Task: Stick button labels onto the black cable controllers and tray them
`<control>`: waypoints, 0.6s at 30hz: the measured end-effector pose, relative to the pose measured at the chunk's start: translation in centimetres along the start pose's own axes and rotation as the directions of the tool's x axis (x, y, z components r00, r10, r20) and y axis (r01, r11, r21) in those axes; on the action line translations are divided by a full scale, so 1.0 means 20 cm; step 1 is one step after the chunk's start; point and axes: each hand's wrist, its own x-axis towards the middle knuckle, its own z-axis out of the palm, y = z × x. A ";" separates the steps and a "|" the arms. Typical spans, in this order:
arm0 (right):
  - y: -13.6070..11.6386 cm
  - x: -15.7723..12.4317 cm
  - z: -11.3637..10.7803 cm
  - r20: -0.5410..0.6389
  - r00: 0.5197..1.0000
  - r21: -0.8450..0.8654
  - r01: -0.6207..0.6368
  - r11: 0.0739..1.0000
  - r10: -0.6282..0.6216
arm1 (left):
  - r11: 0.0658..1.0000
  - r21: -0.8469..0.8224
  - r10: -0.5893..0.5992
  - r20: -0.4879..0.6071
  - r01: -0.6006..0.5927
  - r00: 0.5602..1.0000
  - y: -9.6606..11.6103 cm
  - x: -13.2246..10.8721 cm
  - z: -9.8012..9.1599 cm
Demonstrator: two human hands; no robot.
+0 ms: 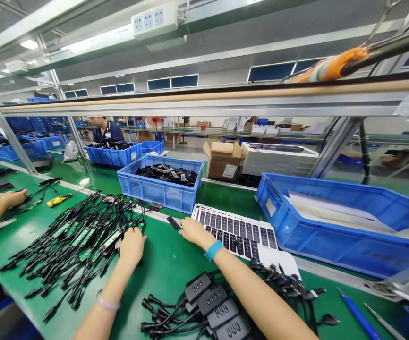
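Observation:
My left hand [132,245] rests on the right edge of a pile of black cables with small green circuit boards [80,236], its fingers curled onto one board. A clear bracelet sits on that wrist. My right hand [193,231], with a blue wristband [214,250], pinches a small black label [173,223] at the left edge of a white sheet of black labels [240,231]. Below my right arm lie several finished black housings with cables [211,302].
Blue crates stand behind: one with black parts [162,182], a large one at right [339,222]. Another person's hand [9,198] reaches in at far left near a yellow-handled screwdriver [58,200]. A seated worker [104,128] is at the back. Blue-handled tools [356,314] lie at lower right.

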 end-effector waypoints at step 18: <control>0.10 -0.22 0.08 -0.085 0.994 0.868 0.041 0.495 0.068 | 0.973 -0.228 -0.044 -0.052 0.031 0.998 -0.04 0.03 0.12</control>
